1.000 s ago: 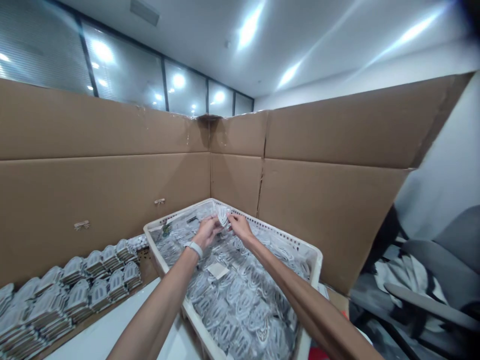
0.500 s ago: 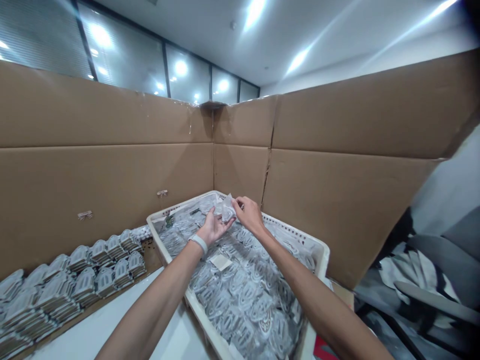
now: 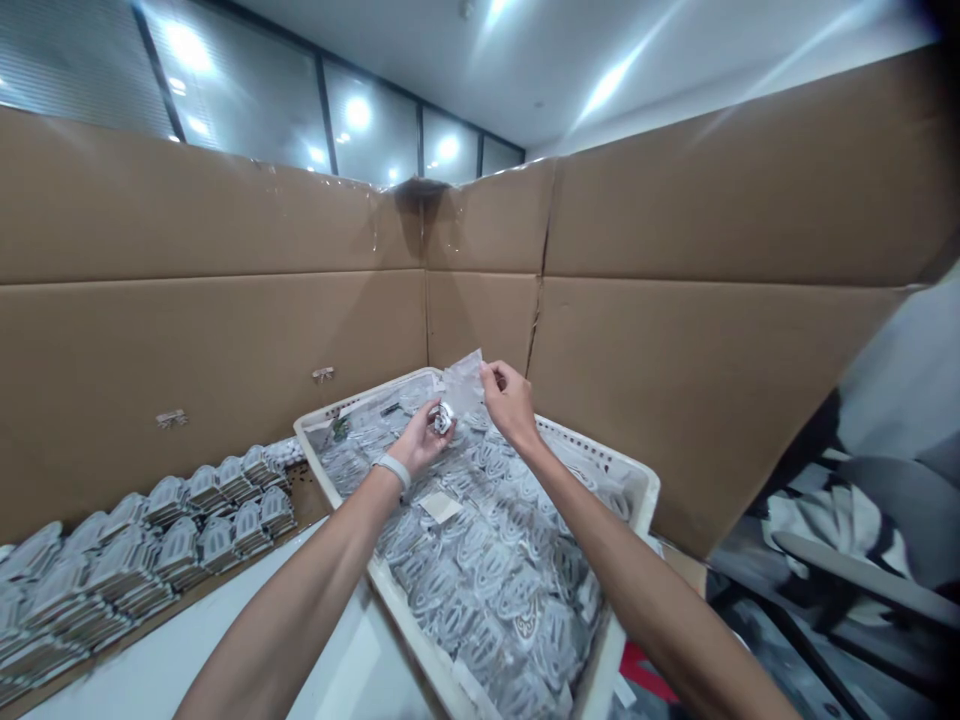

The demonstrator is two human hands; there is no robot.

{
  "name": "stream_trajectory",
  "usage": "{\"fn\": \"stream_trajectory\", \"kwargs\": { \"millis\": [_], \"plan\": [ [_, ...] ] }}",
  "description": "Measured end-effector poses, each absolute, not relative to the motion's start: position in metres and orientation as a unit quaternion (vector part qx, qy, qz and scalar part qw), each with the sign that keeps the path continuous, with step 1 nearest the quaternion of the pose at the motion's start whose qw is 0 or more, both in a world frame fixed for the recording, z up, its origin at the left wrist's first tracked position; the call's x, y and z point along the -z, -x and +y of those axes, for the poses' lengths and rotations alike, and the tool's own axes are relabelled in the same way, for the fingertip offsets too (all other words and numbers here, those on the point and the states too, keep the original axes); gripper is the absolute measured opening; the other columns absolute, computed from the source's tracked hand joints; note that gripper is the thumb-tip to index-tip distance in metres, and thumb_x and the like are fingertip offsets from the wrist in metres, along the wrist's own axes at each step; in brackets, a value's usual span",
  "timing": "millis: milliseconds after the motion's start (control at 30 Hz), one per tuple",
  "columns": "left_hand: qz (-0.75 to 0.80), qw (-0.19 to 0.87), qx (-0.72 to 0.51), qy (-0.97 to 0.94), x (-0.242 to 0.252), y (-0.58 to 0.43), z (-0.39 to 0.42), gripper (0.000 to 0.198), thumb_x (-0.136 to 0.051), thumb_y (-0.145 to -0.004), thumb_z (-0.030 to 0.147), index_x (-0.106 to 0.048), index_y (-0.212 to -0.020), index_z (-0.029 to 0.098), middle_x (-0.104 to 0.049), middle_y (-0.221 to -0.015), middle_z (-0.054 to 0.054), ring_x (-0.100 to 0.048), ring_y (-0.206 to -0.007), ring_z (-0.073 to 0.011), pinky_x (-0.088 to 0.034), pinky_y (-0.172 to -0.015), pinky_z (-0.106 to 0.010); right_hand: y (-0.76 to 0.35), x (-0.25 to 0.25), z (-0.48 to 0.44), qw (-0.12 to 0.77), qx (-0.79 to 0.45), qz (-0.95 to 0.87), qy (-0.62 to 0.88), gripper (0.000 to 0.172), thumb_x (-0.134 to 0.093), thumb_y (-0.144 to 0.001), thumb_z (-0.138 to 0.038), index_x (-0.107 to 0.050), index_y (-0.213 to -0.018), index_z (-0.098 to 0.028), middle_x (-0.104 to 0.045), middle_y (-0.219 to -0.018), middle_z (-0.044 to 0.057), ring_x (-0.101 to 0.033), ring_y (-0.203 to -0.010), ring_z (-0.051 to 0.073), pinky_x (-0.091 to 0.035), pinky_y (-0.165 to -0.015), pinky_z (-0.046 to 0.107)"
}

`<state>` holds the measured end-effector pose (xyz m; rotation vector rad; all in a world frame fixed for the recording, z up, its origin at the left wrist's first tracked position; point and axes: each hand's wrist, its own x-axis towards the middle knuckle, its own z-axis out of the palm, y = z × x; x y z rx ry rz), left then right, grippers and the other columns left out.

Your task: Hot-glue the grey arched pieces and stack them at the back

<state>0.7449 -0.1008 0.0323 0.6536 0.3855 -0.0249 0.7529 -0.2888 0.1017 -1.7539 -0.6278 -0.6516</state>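
A small silvery metal piece rests in the fingers of my left hand, above the far part of a white plastic basket. My right hand, a little higher and to the right, pinches a clear plastic bag by its edge. The bag hangs between both hands, over the metal piece. Many grey-white pieces in clear bags fill the basket. Among them lies a small cream-coloured square.
Stacks of grey-white pieces stand in rows on cardboard at the left. Cardboard walls rise behind the basket. A grey chair with a light cloth is at the right.
My right hand has moved up and right with the bag, away from my left hand. The metal piece now shows bare in my left fingers, which have curled around it.
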Motion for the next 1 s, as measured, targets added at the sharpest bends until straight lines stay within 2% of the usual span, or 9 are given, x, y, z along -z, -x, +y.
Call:
{"fn": "stream_trajectory", "kwargs": {
  "millis": [167,300,467,600,700,833,867,933,1000],
  "plan": [
    [0.21,0.914,-0.027,-0.346,-0.027,-0.747,-0.09,0.04,-0.073,-0.108,0.04,-0.067,-0.138,0.016,-0.07,-0.134,-0.012,-0.073,-0.113,-0.0241,-0.067,-0.095,-0.044,-0.75,-0.104,-0.294,0.561,0.281,-0.268,0.731,0.045,-0.054,-0.11,-0.056,-0.059,-0.078,-0.025,-0.06,-0.073,-0.002,-0.058,-0.072,0.019,-0.043,-0.072,0.034],
    [0.22,0.898,-0.043,-0.379,-0.031,-0.738,-0.087,0.042,-0.073,-0.108,0.043,-0.067,-0.14,0.016,-0.07,-0.136,-0.012,-0.072,-0.115,-0.0251,-0.066,-0.097,-0.045,-0.757,-0.101,-0.299,0.558,0.278,-0.256,0.738,0.046,-0.059,-0.11,-0.056,-0.061,-0.079,-0.023,-0.061,-0.074,-0.003,-0.06,-0.072,0.018,-0.048,-0.075,0.034],
    [0.199,0.867,-0.088,-0.448,-0.061,-0.717,-0.096,0.037,-0.071,-0.109,0.045,-0.068,-0.13,0.015,-0.072,-0.117,-0.008,-0.071,-0.094,-0.018,-0.066,-0.08,-0.034,-0.766,-0.093,-0.306,0.544,0.262,-0.236,0.761,0.042,-0.064,-0.111,-0.057,-0.069,-0.09,-0.02,-0.069,-0.085,-0.001,-0.067,-0.079,0.019,-0.056,-0.082,0.038],
    [0.146,0.818,-0.162,-0.532,-0.099,-0.669,-0.095,0.028,-0.069,-0.109,0.043,-0.066,-0.106,0.015,-0.058,-0.083,0.003,-0.047,-0.059,-0.0073,-0.04,-0.051,-0.018,-0.769,-0.088,-0.308,0.532,0.242,-0.229,0.778,0.036,-0.069,-0.11,-0.052,-0.072,-0.099,-0.019,-0.074,-0.095,0.002,-0.071,-0.086,0.02,-0.06,-0.087,0.041],
    [0.118,0.74,-0.229,-0.621,-0.114,-0.597,-0.083,0.025,-0.077,-0.099,0.035,-0.06,-0.091,0.019,-0.044,-0.072,0.006,-0.033,-0.053,-0.0068,-0.02,-0.046,-0.018,-0.765,-0.087,-0.305,0.536,0.231,-0.236,0.777,0.034,-0.07,-0.11,-0.051,-0.073,-0.098,-0.019,-0.075,-0.096,0.002,-0.072,-0.089,0.021,-0.06,-0.09,0.042],
    [0.137,0.595,-0.275,-0.742,-0.081,-0.48,-0.055,0.023,-0.081,-0.092,0.039,-0.067,-0.096,0.022,-0.058,-0.079,0.002,-0.044,-0.066,-0.0136,-0.035,-0.056,-0.02,-0.75,-0.105,-0.296,0.56,0.224,-0.257,0.755,0.034,-0.068,-0.109,-0.045,-0.067,-0.084,-0.021,-0.071,-0.085,0.0,-0.068,-0.085,0.021,-0.055,-0.087,0.039],
    [0.153,0.468,-0.281,-0.824,-0.063,-0.456,-0.047,0.025,-0.073,-0.096,0.048,-0.068,-0.098,0.024,-0.062,-0.082,0.001,-0.05,-0.07,-0.0165,-0.042,-0.063,-0.023,-0.743,-0.114,-0.296,0.565,0.223,-0.265,0.748,0.035,-0.065,-0.109,-0.042,-0.063,-0.08,-0.022,-0.069,-0.081,0.0,-0.066,-0.083,0.021,-0.052,-0.084,0.037],
    [0.162,0.29,-0.191,-0.924,-0.024,-0.419,-0.035,0.035,-0.055,-0.103,0.062,-0.066,-0.101,0.029,-0.07,-0.088,-0.001,-0.063,-0.077,-0.0239,-0.053,-0.074,-0.034,-0.722,-0.136,-0.302,0.57,0.217,-0.291,0.737,0.036,-0.057,-0.11,-0.036,-0.057,-0.076,-0.024,-0.064,-0.076,-0.001,-0.061,-0.078,0.019,-0.046,-0.078,0.033],
    [0.148,0.266,-0.119,-0.945,0.013,-0.398,-0.031,0.037,-0.053,-0.101,0.065,-0.068,-0.099,0.031,-0.076,-0.088,-0.001,-0.067,-0.071,-0.0281,-0.057,-0.073,-0.041,-0.689,-0.157,-0.321,0.561,0.2,-0.33,0.732,0.038,-0.053,-0.111,-0.036,-0.055,-0.076,-0.023,-0.06,-0.074,-0.002,-0.056,-0.073,0.016,-0.043,-0.074,0.03]
  ]
}}
